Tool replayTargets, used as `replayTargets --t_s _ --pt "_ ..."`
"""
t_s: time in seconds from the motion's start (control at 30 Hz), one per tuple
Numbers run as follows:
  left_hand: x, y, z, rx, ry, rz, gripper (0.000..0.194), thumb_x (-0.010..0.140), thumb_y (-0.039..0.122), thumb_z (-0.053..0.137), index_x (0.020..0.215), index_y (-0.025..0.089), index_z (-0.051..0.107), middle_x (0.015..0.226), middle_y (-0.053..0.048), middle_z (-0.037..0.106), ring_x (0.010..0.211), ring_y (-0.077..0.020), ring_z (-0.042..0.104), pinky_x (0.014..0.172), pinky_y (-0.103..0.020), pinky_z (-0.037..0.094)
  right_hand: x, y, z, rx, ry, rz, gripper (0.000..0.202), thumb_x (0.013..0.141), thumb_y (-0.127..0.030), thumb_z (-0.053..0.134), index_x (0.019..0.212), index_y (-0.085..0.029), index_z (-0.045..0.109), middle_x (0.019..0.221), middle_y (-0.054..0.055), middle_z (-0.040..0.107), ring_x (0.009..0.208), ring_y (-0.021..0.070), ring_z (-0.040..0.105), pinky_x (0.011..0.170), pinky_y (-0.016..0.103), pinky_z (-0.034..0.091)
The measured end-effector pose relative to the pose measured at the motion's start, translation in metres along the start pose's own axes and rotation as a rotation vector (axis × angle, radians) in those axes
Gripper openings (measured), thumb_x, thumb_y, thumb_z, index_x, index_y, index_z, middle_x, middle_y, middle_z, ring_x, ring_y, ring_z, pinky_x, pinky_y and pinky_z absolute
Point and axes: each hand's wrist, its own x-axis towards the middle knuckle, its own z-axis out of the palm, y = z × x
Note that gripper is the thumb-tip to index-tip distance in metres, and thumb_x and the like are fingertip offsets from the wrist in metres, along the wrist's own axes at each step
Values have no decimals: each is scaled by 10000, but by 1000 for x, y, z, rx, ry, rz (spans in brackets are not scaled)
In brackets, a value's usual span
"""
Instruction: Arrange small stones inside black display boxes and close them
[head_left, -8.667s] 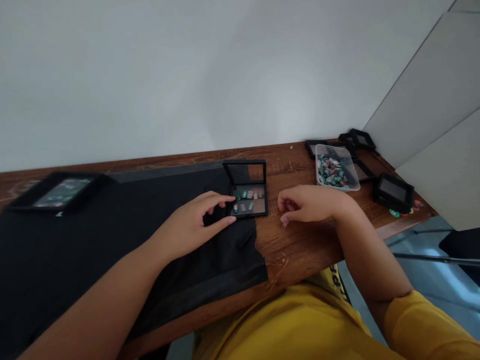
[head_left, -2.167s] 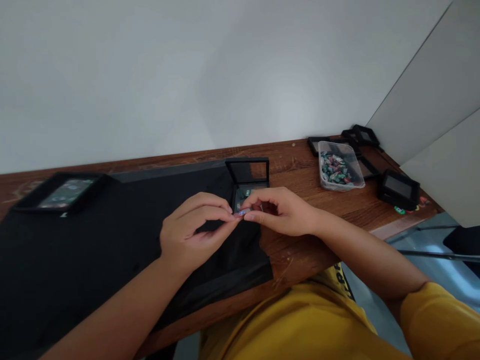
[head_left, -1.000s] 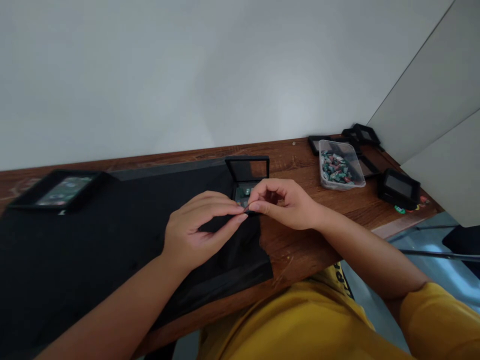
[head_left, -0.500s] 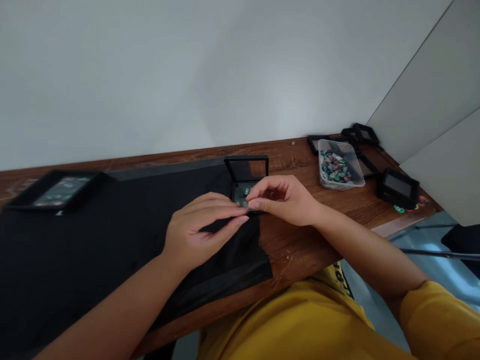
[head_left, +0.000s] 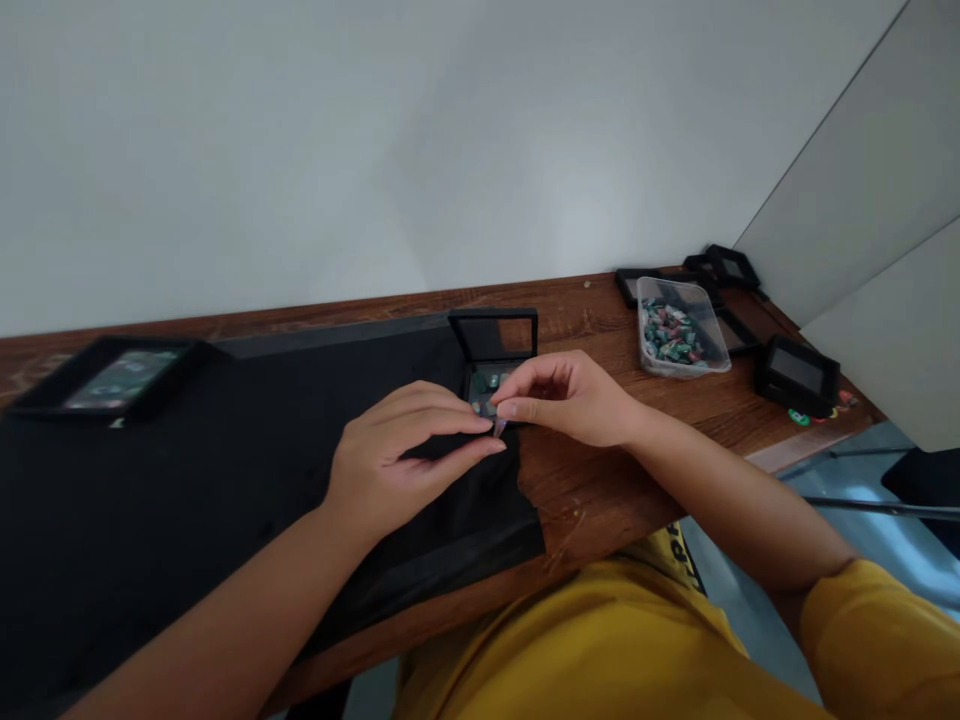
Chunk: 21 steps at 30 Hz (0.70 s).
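Observation:
A small shiny piece (head_left: 499,428), too small to name surely, is pinched at the fingertips where my two hands meet. My left hand (head_left: 409,445) has its thumb and index finger around the piece from the left. From the right, my right hand (head_left: 577,400) also pinches it with thumb and forefinger. Just behind the fingertips an open black case (head_left: 493,316) stands with its windowed lid raised. Inside its tray lie a few green and pale stone pieces (head_left: 493,381); my fingers hide part of the tray.
A clear plastic tub (head_left: 721,352) of green and reddish stones is to the right. Black framed cases (head_left: 796,375) lie around it. Another framed case (head_left: 112,380) lies at left on the black mat (head_left: 187,520), which covers part of the wooden table (head_left: 600,490).
My left fingertips have shifted slightly to the right, and the shiny piece now shows between both hands. The right hand stays almost in place beside the open case.

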Motion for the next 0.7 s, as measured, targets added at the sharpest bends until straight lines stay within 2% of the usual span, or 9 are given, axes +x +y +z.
replayTargets --t_s 0.2,0.43,0.7 --pt "0 -1 0 15 -10 -9 81 877 316 837 896 281 767 782 13 781 695 -170 728 665 -336 622 0 -1 1 -21 -18 -2 330 769 -461 890 879 -171 776 859 26 779 780 120 686 757 273 564" --pt "-2 -2 0 14 -7 2 102 865 284 848 920 291 763 806 17 777 717 -174 728 679 -342 624 1 -2 0 35 -45 -5 296 757 -414 902 854 -167 770 838 13 769 780 110 690 791 277 567" --pt "-1 -1 -2 21 -13 0 86 876 245 833 901 279 759 801 11 774 722 -171 727 676 -330 618 0 -5 -1 39 -55 10 319 771 -443 890 857 -163 763 822 18 768 777 119 699 803 290 579"
